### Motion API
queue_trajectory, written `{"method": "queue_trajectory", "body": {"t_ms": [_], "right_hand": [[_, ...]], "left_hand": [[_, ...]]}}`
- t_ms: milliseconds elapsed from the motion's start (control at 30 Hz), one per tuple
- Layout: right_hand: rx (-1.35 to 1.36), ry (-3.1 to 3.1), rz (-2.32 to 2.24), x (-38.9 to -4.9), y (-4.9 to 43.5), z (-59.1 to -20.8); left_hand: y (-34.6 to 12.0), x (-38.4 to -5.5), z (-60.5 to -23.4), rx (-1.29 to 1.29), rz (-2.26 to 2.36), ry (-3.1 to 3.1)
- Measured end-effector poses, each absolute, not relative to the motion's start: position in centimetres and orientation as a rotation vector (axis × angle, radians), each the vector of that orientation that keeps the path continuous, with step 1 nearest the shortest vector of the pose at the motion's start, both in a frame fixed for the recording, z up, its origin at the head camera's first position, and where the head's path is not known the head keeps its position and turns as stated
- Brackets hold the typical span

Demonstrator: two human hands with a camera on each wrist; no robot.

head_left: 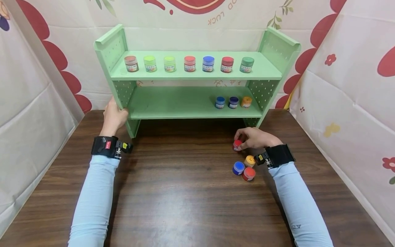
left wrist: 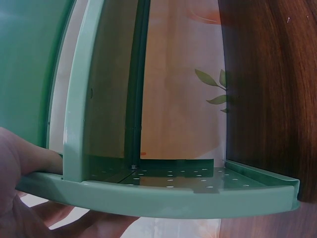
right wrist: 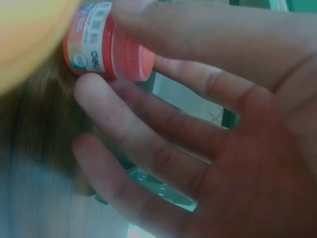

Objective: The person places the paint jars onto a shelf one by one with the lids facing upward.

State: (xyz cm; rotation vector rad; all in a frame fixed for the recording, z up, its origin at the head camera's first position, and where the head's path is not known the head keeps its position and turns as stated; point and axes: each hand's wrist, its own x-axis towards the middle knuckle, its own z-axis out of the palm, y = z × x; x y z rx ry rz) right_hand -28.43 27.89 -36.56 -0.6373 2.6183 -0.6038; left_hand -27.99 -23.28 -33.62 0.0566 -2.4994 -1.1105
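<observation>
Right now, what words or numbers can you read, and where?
"LUCK", upside down, on the wall cloth; "OD" beside it is cut off.
"deli", sideways, on the red paint jar in the right hand; other characters blurred.
Too small, blurred or hidden: labels on other paint jars, red tag on the left wristband, mark on the right sleeve, cloth lettering behind the green shelf.

A brown wood-grain table (head_left: 185, 219) filled the bottom of the frame, pale glare (head_left: 160, 202) showing at lower centre; white cloth (head_left: 185, 37) with red scallops (head_left: 55, 55) hung behind, red flowers (head_left: 330, 59) dotting the right side.
</observation>
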Motion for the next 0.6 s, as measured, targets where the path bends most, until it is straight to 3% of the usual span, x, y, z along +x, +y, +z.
{"method": "queue_trajectory", "body": {"t_ms": [600], "right_hand": [[-0.626, 2.603, -0.612, -28.64, 28.24, -36.81]], "left_hand": [[-23.15, -27.85, -33.46, 0.053, -1.129, -2.504]]}}
